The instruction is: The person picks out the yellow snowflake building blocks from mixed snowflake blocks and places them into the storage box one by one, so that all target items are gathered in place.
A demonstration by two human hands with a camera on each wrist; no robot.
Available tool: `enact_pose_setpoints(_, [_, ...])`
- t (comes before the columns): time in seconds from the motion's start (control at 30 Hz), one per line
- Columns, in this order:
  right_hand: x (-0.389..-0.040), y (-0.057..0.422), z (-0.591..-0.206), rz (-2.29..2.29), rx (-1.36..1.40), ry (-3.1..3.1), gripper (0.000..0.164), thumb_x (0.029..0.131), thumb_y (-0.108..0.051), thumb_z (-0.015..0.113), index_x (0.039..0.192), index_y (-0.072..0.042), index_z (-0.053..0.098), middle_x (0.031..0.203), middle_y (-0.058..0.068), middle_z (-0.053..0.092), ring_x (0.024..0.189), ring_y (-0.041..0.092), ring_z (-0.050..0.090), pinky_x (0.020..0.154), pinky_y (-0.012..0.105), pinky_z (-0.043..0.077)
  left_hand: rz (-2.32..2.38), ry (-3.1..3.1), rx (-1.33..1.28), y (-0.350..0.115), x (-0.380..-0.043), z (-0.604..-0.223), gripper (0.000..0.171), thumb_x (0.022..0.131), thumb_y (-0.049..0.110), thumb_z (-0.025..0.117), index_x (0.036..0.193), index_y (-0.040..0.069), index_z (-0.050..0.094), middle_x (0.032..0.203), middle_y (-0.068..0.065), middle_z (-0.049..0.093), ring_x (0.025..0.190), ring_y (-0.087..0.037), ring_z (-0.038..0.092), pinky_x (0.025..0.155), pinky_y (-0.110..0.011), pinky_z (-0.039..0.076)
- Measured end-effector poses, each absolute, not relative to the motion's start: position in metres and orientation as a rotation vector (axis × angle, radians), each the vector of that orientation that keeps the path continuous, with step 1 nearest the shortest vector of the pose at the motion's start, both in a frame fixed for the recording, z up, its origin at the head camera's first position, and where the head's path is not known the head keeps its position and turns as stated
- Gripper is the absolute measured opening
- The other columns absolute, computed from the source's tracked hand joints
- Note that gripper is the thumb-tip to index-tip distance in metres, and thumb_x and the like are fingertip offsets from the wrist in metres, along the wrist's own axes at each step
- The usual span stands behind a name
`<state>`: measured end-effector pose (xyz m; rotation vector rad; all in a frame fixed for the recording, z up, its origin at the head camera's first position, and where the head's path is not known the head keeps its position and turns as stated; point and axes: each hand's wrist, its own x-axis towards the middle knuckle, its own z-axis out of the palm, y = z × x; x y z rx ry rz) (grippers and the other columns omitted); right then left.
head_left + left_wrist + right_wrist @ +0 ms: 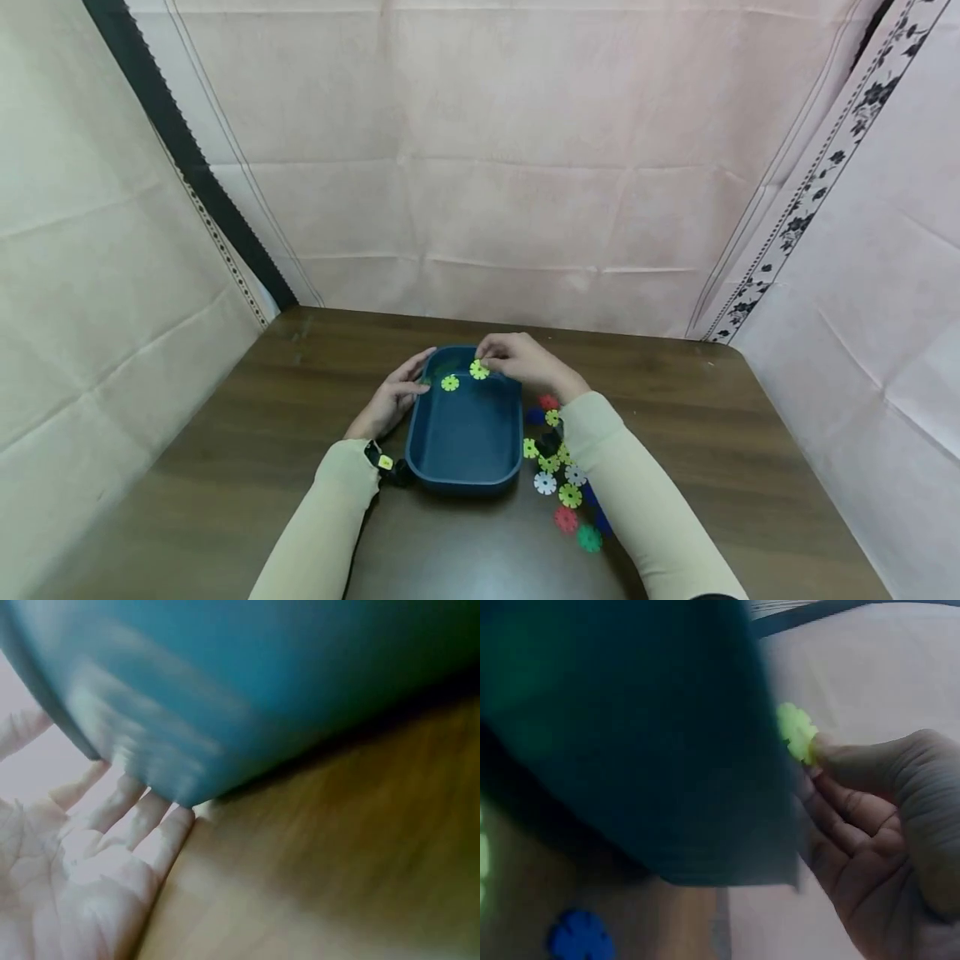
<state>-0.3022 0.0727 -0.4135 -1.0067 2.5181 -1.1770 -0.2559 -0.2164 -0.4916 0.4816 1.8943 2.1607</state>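
A blue rectangular plastic container (465, 433) stands on the table, with one yellow snowflake disc (450, 382) showing at its far end. My left hand (396, 396) holds the container's far left side. Its fingers (120, 806) lie against the outer wall while the thumb reaches the rim. Over the far right corner, my right hand (517, 358) pinches another yellow snowflake disc (797, 733) between thumb and fingertips. To the right of the container lie several loose snowflake discs in yellow, white, red, blue and green, partly hidden by the right forearm.
The brown wooden table (247, 492) extends on both sides of the container. Behind it hangs a pale creased cloth (510, 167), with further cloth at left and right. A green snowflake disc (589, 537) lies nearest the front of the loose group.
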Motion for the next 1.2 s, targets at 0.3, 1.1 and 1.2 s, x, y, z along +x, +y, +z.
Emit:
enact_pose_setpoints(0.3, [-0.316, 0.041, -0.424, -0.774, -1.115, 2.633, 0.018, 0.100, -0.003, 0.057, 0.112, -0.004, 0.070, 0.101, 0.005, 0.071, 0.082, 0.014, 0.063, 0.076, 0.032, 0.053, 2.139, 1.884, 0.520, -0.219, -0.258, -0.489, 0.067, 0.097, 0.004, 0.049, 0.160, 0.017, 0.030, 0.163, -0.011, 0.028, 0.147, -0.035, 0.028, 0.114, -0.057, 0.027])
enact_pose_setpoints(1.1, [-0.302, 0.066, -0.420, -1.108, -1.150, 2.642, 0.022, 0.101, -0.022, 0.063, 0.120, -0.013, 0.071, 0.113, -0.005, 0.071, 0.107, 0.010, 0.065, 0.093, 0.035, 0.053, 2.125, 1.927, 0.523, -0.219, -0.259, -0.490, 0.066, 0.096, 0.005, 0.051, 0.158, 0.017, 0.032, 0.161, -0.012, 0.031, 0.144, -0.035, 0.034, 0.115, -0.055, 0.028])
enact_pose_setpoints(1.2, [-0.298, 0.086, -0.420, -1.181, -1.139, 2.680, 0.022, 0.100, -0.025, 0.064, 0.119, -0.016, 0.071, 0.112, -0.008, 0.070, 0.106, 0.009, 0.066, 0.091, 0.035, 0.054, 2.124, 1.937, 0.497, -0.219, -0.258, -0.490, 0.067, 0.095, 0.006, 0.053, 0.158, 0.019, 0.034, 0.161, -0.009, 0.032, 0.144, -0.033, 0.034, 0.115, -0.053, 0.029])
